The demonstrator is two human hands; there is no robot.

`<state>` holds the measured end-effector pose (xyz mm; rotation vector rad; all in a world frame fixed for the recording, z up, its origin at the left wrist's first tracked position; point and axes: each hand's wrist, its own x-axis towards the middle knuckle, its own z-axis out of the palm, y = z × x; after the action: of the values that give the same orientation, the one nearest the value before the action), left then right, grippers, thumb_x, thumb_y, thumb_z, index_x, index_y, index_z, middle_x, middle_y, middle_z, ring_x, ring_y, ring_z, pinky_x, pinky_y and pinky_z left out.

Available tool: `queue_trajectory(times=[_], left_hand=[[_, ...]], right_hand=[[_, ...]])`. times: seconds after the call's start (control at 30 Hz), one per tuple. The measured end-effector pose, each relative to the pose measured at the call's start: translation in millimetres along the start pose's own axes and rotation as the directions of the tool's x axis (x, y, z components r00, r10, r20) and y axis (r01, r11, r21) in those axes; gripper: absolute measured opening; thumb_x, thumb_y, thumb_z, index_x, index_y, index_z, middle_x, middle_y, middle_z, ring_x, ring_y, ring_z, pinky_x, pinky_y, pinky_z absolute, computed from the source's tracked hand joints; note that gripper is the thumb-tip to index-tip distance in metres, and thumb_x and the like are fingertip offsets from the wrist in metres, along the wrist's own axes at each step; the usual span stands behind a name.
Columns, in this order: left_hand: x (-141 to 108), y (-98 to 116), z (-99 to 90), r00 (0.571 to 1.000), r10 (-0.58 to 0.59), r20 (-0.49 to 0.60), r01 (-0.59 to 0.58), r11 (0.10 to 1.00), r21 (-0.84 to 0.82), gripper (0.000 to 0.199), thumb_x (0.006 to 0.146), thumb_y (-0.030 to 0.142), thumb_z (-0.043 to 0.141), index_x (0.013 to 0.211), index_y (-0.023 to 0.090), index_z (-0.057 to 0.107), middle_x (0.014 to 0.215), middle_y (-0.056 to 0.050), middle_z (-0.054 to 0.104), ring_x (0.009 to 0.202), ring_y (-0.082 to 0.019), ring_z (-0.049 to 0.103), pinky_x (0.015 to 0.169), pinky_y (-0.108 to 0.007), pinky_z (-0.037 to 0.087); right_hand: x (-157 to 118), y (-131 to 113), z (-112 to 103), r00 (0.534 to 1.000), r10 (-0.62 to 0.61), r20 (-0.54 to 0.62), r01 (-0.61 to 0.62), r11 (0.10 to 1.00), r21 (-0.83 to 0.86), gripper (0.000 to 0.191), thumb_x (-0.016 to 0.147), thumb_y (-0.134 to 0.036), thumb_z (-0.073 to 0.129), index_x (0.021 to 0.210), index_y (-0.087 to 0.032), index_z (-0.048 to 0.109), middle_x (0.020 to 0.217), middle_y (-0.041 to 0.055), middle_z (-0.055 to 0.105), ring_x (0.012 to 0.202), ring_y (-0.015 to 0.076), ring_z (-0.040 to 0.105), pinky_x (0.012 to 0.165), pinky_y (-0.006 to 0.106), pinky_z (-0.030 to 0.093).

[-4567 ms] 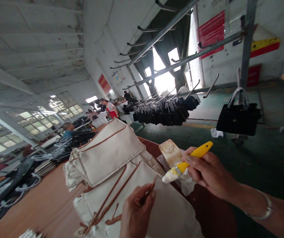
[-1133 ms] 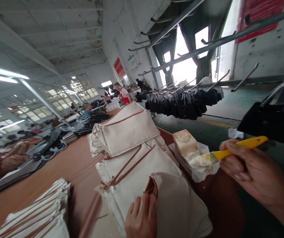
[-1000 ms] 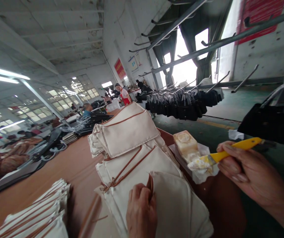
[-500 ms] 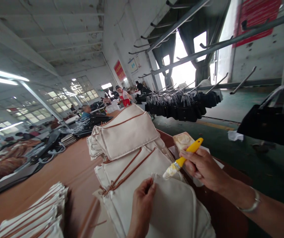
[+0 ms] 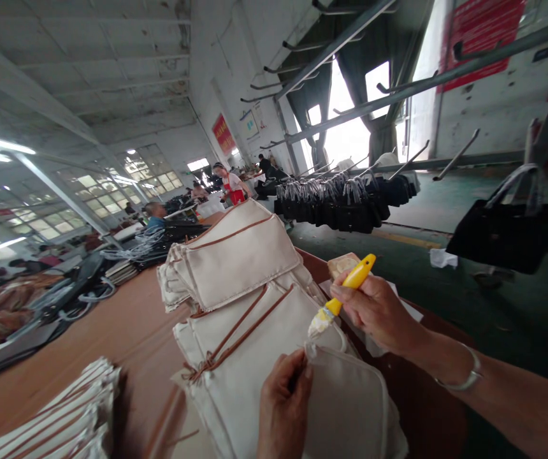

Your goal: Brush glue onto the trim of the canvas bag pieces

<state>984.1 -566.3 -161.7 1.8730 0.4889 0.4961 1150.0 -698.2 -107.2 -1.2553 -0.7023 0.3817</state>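
My right hand (image 5: 374,309) grips a yellow-handled brush (image 5: 356,273), its bristles coated in something whitish and pointing down. The tip sits close above the corner of a cream fabric piece (image 5: 345,401). That corner is pinched between the thumb and fingers of my left hand (image 5: 286,398). Beneath it lie more cream pieces (image 5: 240,357) with brown cords tied in a knot. Farther back rests a stack of cream pieces (image 5: 240,255) with brown trim. Partly behind my right hand is a small pale container (image 5: 343,264).
Striped cream pieces (image 5: 58,414) lie at the lower left of the brown table (image 5: 135,331). Black bags (image 5: 336,207) hang from a rack behind, and another black bag (image 5: 506,233) hangs at the right. Several people are in the background.
The brush has tilted more upright and moved slightly left. My left hand has shifted a little right in the view, still pinching the corner. The whole scene has shifted slightly left.
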Motion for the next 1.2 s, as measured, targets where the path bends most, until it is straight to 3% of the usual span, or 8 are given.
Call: queue_trajectory(times=[0.17, 0.3, 0.47, 0.57, 0.67, 0.83, 1.07, 1.2], left_hand=[[-6, -7, 5.3, 0.997, -0.072, -0.030, 0.072, 0.997, -0.016, 0.034, 0.084, 0.050, 0.064, 0.095, 0.018, 0.070, 0.084, -0.004, 0.072, 0.074, -0.017, 0.064, 0.067, -0.025, 0.051], [-19, 1, 2.6, 0.958, 0.230, -0.171, -0.167, 0.933, 0.320, 0.019, 0.090, 0.038, 0.060, 0.085, 0.021, 0.066, 0.072, 0.000, 0.064, 0.065, -0.013, 0.061, 0.062, -0.021, 0.048], [-32, 27, -7.1, 0.705, 0.699, 0.123, -0.538, 0.413, 0.735, 0.010, 0.094, 0.015, 0.053, 0.096, 0.019, 0.062, 0.073, -0.001, 0.061, 0.062, -0.011, 0.059, 0.056, -0.021, 0.044], [-32, 39, -11.7, 0.571, 0.749, 0.336, -0.608, 0.112, 0.786, 0.010, 0.090, 0.008, 0.054, 0.093, 0.015, 0.060, 0.065, 0.000, 0.058, 0.056, -0.012, 0.053, 0.053, -0.024, 0.041], [-29, 41, -14.6, 0.506, 0.759, 0.410, -0.602, -0.029, 0.798, 0.010, 0.087, 0.006, 0.058, 0.093, 0.014, 0.060, 0.063, 0.001, 0.057, 0.054, -0.013, 0.051, 0.051, -0.025, 0.039], [-30, 33, -17.6, 0.514, 0.748, 0.421, -0.594, -0.044, 0.803, 0.013, 0.087, 0.006, 0.057, 0.097, 0.013, 0.061, 0.066, 0.000, 0.059, 0.056, -0.015, 0.054, 0.054, -0.028, 0.040], [-27, 32, -16.8, 0.549, 0.729, 0.409, -0.606, 0.010, 0.795, 0.013, 0.089, 0.007, 0.055, 0.097, 0.015, 0.059, 0.065, 0.001, 0.057, 0.055, -0.014, 0.053, 0.053, -0.027, 0.038], [-26, 25, -25.9, 0.654, 0.707, 0.269, -0.547, 0.196, 0.814, 0.008, 0.095, 0.019, 0.054, 0.102, 0.020, 0.057, 0.072, 0.000, 0.063, 0.062, -0.014, 0.059, 0.059, -0.026, 0.043]], right_hand=[[-7, 6, 1, 0.998, -0.031, 0.057, 0.039, 0.988, -0.147, 0.023, 0.093, -0.038, 0.059, 0.083, -0.018, 0.057, 0.050, -0.0052, 0.046, 0.046, 0.0119, 0.043, 0.047, 0.024, 0.035], [-5, -1, -7, 0.996, -0.055, -0.068, 0.051, 0.997, -0.055, 0.024, 0.093, -0.042, 0.060, 0.088, -0.018, 0.057, 0.050, -0.0059, 0.044, 0.043, 0.0103, 0.038, 0.042, 0.023, 0.028], [-10, -31, -21, 0.999, -0.015, -0.033, 0.020, 0.990, 0.143, 0.025, 0.093, -0.041, 0.061, 0.086, -0.018, 0.054, 0.046, -0.0085, 0.039, 0.038, 0.0069, 0.028, 0.038, 0.021, 0.018], [-20, -44, -21, 0.997, -0.040, 0.062, 0.030, 0.989, 0.148, 0.024, 0.095, -0.039, 0.059, 0.086, -0.018, 0.054, 0.046, -0.0088, 0.039, 0.038, 0.0064, 0.029, 0.039, 0.020, 0.021], [-29, -49, -19, 0.982, -0.043, 0.182, 0.037, 0.999, 0.033, 0.023, 0.096, -0.037, 0.056, 0.086, -0.017, 0.055, 0.050, -0.0076, 0.041, 0.042, 0.0066, 0.034, 0.041, 0.019, 0.026], [-36, -54, -26, 0.912, 0.041, 0.408, 0.033, 0.985, -0.172, 0.025, 0.095, -0.038, 0.058, 0.083, -0.016, 0.054, 0.061, -0.0049, 0.044, 0.046, 0.0070, 0.041, 0.042, 0.019, 0.031], [-35, -51, -22, 0.962, -0.004, 0.272, 0.045, 0.989, -0.142, 0.025, 0.096, -0.040, 0.055, 0.086, -0.017, 0.057, 0.054, -0.0059, 0.041, 0.046, 0.0086, 0.039, 0.044, 0.021, 0.031], [-40, -39, -25, 0.953, 0.066, 0.295, -0.002, 0.977, -0.211, 0.026, 0.092, -0.042, 0.059, 0.082, -0.019, 0.060, 0.056, -0.0030, 0.044, 0.046, 0.0104, 0.040, 0.042, 0.024, 0.030]])
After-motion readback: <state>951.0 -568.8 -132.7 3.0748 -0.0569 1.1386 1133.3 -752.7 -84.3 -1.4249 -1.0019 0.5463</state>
